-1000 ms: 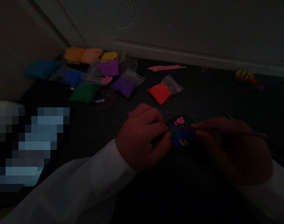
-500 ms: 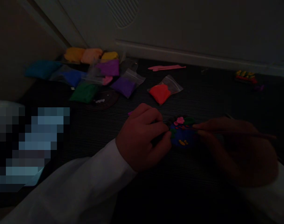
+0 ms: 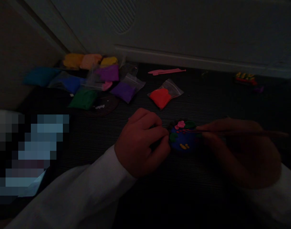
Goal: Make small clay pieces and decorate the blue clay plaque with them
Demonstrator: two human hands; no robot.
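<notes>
A small round clay pond model (image 3: pixel 186 140) lies on the dark table, blue in the middle with a dark rim. It carries a pink flower (image 3: pixel 181 124), green leaves (image 3: pixel 189 124), small red bits and yellow pieces (image 3: pixel 184 146). My left hand (image 3: pixel 143 143) is curled at its left rim, thumb and fingertips against the edge. In a pinch, my right hand (image 3: pixel 243 149) holds a thin reddish modelling tool (image 3: pixel 233 133). Its tip points left, over the red bits by the flower. Dim light hides whether the tip touches.
Bags of coloured clay lie at the back left, including a green one (image 3: pixel 83 98) and a purple one (image 3: pixel 124 91). A red clay bag (image 3: pixel 161 97) sits beyond the model. Pink tools (image 3: pixel 166 72) and a colourful clay piece (image 3: pixel 245 78) lie near the wall. A blurred screen (image 3: pixel 38 152) is at left.
The view has shifted slightly, so most things sit a little further left. The tool's tip stays over the red bits, and both hands keep their holds.
</notes>
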